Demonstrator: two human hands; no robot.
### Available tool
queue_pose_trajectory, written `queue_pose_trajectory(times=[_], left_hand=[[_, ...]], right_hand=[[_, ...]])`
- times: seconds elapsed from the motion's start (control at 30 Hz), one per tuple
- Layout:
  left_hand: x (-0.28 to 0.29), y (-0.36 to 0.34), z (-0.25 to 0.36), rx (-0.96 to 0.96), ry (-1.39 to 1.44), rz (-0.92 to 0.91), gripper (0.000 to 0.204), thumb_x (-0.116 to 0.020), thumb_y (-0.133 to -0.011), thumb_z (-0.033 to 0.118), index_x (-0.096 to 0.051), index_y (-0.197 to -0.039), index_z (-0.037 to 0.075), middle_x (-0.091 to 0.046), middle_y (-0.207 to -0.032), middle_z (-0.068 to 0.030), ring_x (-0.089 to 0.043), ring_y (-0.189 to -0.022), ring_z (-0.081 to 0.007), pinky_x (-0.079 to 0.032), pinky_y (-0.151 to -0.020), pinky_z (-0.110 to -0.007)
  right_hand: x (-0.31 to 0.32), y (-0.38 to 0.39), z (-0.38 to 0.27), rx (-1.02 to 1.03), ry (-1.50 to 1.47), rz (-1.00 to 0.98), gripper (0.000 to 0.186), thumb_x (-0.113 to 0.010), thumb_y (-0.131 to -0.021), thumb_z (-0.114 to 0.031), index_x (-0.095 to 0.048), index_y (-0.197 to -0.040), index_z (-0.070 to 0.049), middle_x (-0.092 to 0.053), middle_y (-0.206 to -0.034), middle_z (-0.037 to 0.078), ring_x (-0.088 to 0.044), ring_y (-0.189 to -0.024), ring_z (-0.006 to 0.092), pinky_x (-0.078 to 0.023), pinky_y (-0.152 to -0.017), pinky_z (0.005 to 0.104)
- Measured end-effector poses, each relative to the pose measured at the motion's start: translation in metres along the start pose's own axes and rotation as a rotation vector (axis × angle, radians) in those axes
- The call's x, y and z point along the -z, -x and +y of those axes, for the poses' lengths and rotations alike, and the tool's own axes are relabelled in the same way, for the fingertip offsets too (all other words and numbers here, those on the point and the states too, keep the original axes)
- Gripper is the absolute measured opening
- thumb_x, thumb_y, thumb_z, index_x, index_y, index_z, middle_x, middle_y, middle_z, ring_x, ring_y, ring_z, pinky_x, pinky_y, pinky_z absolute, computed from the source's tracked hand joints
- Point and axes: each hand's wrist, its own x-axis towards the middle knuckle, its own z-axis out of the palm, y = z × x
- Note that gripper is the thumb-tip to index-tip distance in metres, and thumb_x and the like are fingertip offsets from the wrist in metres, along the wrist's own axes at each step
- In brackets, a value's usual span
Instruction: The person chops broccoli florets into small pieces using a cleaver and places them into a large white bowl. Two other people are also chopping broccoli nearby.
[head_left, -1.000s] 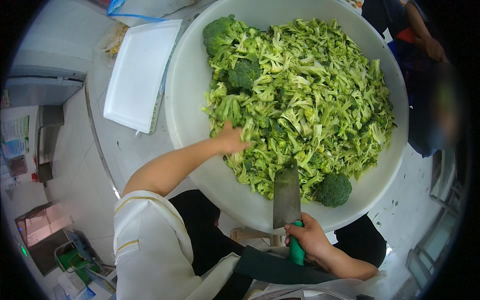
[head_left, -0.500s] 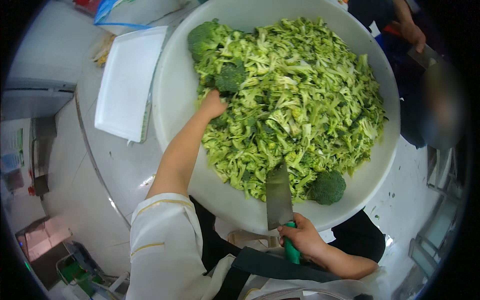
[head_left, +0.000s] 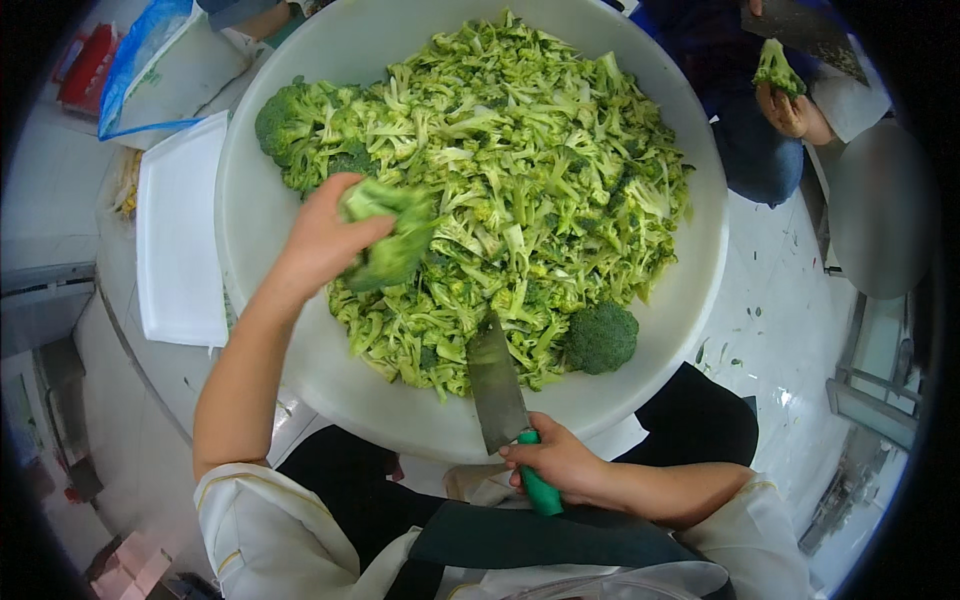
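Observation:
My left hand (head_left: 325, 235) grips a broccoli head (head_left: 392, 228), blurred by motion, above the left side of a big white tub (head_left: 255, 215). Heaped in the tub is chopped broccoli (head_left: 530, 160). My right hand (head_left: 556, 462) is closed around the green handle of a cleaver (head_left: 497, 388). Its broad blade points away from me, over the tub's near rim, with its tip against the pile. A whole dark-green broccoli head (head_left: 602, 338) lies right of the blade. Another broccoli head (head_left: 290, 125) rests at the tub's far left, beyond my left hand.
A white rectangular lid or tray (head_left: 182, 235) sits left of the tub, near a blue-edged plastic bag (head_left: 180, 70). At far right, a co-worker's hand (head_left: 785, 110) holds a broccoli piece beside a wide blade (head_left: 810, 35). Green scraps dot the floor (head_left: 765, 310).
My left hand has come up out of the pile with a broccoli head in it. The tub appears shifted left in view. The cleaver stays in my right hand over the near rim.

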Motion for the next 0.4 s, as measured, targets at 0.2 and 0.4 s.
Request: queue_pose_trajectory(times=[0.2,0.4], left_hand=[[-0.059,0.009,0.071,-0.082,0.811,-0.383,0.052,-0.062,-0.094,0.022,-0.045,-0.140,0.004,-0.058,-0.128,-0.0106,-0.055,-0.112,-0.0152,-0.045,-0.093,-0.030],[-0.100,-0.026,0.029,-0.286,0.190,-0.444,0.061,-0.066,-0.092,0.037,-0.043,-0.143,0.013,-0.061,-0.114,-0.0084,-0.061,-0.097,-0.0163,-0.051,-0.085,-0.031]], right_hand=[[0.001,-0.001,0.004,0.033,0.061,-0.020,0.045,-0.064,-0.089,-0.007,-0.040,-0.127,0.001,-0.057,-0.078,0.009,-0.058,-0.064,0.0178,-0.048,-0.056,0.0324],[0.008,-0.009,0.013,0.078,0.129,-0.009,0.038,-0.065,-0.091,-0.010,-0.045,-0.121,-0.003,-0.059,-0.082,0.009,-0.060,-0.063,0.0187,-0.051,-0.058,0.0322]])
